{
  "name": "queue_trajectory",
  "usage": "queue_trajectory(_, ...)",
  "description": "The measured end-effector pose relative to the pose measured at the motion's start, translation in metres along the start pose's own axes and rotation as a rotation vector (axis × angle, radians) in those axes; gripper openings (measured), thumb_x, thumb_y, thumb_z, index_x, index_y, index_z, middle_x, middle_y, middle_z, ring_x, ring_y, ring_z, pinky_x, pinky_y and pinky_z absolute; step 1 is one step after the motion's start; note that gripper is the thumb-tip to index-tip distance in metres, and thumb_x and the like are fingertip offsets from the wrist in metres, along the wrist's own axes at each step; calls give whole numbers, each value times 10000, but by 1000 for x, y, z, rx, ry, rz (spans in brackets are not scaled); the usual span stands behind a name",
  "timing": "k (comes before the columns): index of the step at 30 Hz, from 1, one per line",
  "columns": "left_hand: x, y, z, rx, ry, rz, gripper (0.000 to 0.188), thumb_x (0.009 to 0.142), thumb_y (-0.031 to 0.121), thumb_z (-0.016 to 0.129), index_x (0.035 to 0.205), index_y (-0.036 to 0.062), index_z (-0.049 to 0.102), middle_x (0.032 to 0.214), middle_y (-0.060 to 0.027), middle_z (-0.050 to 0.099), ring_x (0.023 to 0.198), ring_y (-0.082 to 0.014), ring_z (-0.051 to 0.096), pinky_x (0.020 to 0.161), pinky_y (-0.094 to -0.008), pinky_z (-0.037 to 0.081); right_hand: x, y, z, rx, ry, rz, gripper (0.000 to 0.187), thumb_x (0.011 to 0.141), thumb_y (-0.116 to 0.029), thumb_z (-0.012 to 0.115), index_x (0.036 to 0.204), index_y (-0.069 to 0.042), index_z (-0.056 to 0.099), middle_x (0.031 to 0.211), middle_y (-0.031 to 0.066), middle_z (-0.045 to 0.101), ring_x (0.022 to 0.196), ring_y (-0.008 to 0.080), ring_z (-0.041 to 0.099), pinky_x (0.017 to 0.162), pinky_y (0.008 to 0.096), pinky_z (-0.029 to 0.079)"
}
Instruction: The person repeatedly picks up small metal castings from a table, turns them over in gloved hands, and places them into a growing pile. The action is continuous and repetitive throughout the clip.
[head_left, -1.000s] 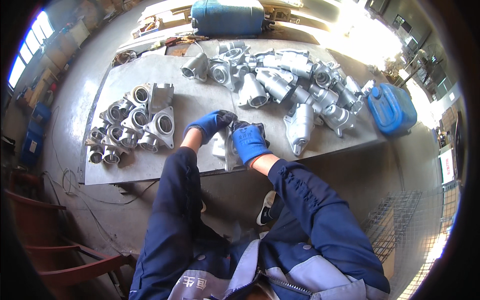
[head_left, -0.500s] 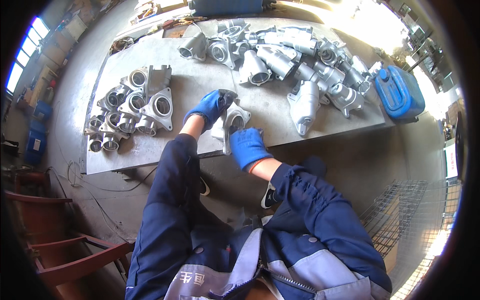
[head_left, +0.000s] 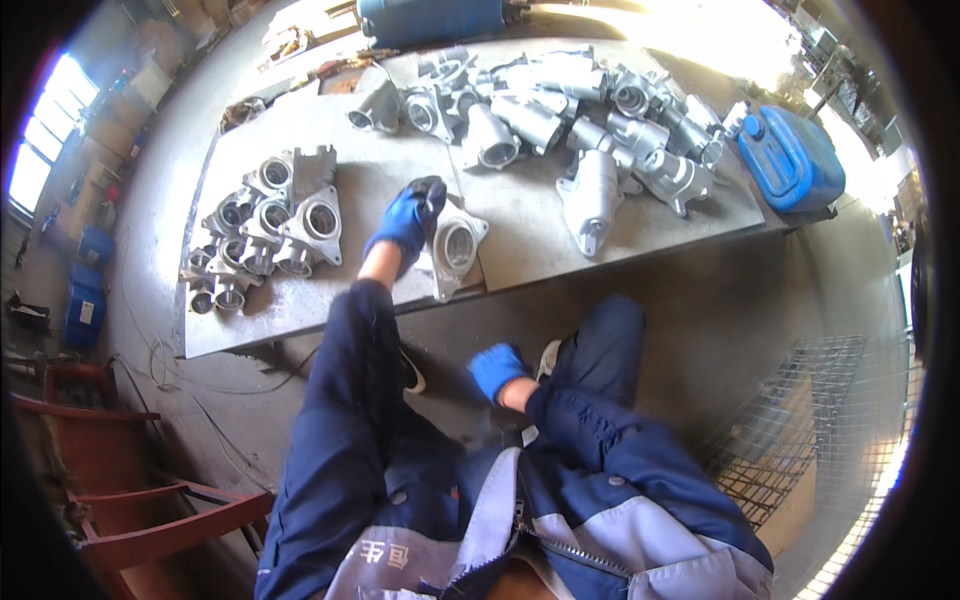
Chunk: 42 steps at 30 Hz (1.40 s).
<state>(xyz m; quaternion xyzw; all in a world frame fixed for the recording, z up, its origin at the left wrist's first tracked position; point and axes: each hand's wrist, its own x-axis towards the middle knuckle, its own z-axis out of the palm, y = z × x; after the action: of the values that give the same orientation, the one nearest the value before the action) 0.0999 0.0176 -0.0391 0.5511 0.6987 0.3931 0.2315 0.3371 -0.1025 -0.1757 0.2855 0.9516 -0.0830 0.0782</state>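
My left hand (head_left: 408,222), in a blue glove with dark fingertips, is closed at the upper left side of a silver metal casting (head_left: 458,248). The casting stands near the table's front edge, its round opening facing up and its flange ears sticking out. My gloved right hand (head_left: 497,372) hangs below the table edge, in front of my legs and apart from the casting. Its back shows, slightly blurred; its fingers are hidden. To the left, several similar flanged castings (head_left: 270,215) stand grouped closely together.
A pile of larger silver castings (head_left: 530,118) covers the back right of the metal table (head_left: 340,290). A blue jerrycan (head_left: 792,160) sits at its right end. A wire mesh basket (head_left: 790,420) stands at the lower right, a red metal frame (head_left: 180,530) at the lower left.
My right hand has left the casting and dropped toward me below the table edge. The left hand stays at the casting, which now shows its opening more fully. The view has shifted slightly.
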Motion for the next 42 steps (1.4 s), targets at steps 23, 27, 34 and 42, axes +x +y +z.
queue_trajectory(23,-59,10,-38,-459,144,-87,302,933,204,611,1137,-17,639,1003,-113,689,946,-160,629,856,-289,489,95,63,-192,1903,-83,136,153,869,-213,630,909,-67,611,660,36,571,529,134,554,469,290,484)
queue_trajectory(27,-42,2,-16,-413,191,13,304,948,276,576,1097,19,643,1011,-74,660,905,-143,582,836,-308,475,91,62,-195,2261,-79,149,162,926,-221,569,971,-68,593,683,37,582,533,157,574,458,300,483)
queue_trajectory(34,-38,-2,-2,-610,166,-21,342,938,338,544,1115,54,614,964,-66,639,882,-156,561,774,-321,470,75,69,-213,483,456,167,230,875,-222,571,1047,-88,640,852,158,697,818,318,689,704,450,518)
queue_trajectory(42,-40,-5,5,-585,197,-51,345,941,361,534,1105,67,612,954,-56,623,868,-148,552,767,-315,465,80,40,-180,2,317,210,196,853,-167,521,809,-118,706,803,116,707,816,274,700,669,452,487)
